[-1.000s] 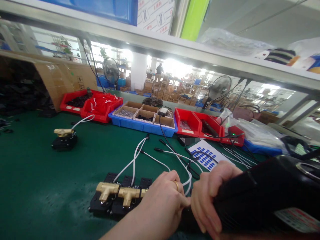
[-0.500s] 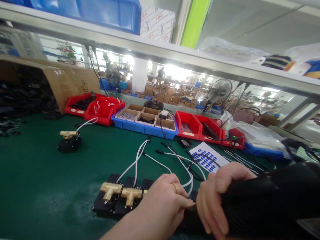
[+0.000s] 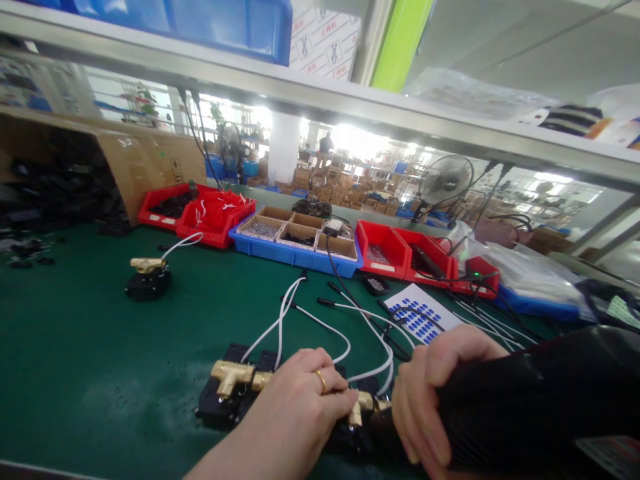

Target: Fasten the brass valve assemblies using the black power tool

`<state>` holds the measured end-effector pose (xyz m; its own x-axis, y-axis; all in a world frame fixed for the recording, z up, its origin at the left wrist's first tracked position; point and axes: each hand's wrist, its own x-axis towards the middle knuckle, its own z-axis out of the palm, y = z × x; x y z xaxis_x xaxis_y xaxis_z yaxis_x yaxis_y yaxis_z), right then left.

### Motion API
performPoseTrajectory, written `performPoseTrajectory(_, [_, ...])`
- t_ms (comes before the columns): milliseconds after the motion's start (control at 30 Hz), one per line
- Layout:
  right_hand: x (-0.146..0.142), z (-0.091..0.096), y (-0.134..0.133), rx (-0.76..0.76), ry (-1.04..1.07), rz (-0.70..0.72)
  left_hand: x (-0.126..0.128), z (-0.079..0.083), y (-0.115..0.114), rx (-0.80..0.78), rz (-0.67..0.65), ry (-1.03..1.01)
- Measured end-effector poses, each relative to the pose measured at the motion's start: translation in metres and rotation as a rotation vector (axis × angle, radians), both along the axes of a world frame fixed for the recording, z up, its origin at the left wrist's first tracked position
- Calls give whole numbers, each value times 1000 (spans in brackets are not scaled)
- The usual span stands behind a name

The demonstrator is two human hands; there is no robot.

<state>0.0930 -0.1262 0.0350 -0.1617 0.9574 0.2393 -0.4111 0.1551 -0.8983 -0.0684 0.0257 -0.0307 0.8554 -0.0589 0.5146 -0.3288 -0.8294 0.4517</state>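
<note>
My left hand, with a ring on one finger, lies over a row of black valve units; its fingertips are closed against a brass tee fitting. Left of that hand, another brass tee fitting sits on a black unit. My right hand curls its fingers around the front of a large black power tool. The tool's narrow dark nose points left, close beside the brass fitting; whether they touch I cannot tell. White cables run from the units across the green bench.
One separate brass-topped black unit stands at left. Behind are red bins, a blue divided tray and more red bins. A sheet with blue stickers lies at right. A shelf crosses above.
My left hand has shifted slightly left and down, uncovering the brass fitting beside the tool's nose. The tool and right hand have hardly moved; the view has turned slightly left.
</note>
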Motion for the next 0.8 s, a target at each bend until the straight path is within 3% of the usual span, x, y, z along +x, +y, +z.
performPoseTrajectory(300, [-4, 2, 2, -64, -28, -106, 9, -26, -4, -40, -15, -14])
performPoseTrajectory(500, [-7, 13, 22, -21, -208, -29, 10, -25, -3, -59, -42, -12])
performPoseTrajectory(667, [3, 2, 13, 2, -75, -52, 13, -26, -4, -56, -47, -25])
performPoseTrajectory(800, [-3, 12, 0, 24, -31, -75, 11, -25, -3, -24, -32, -76])
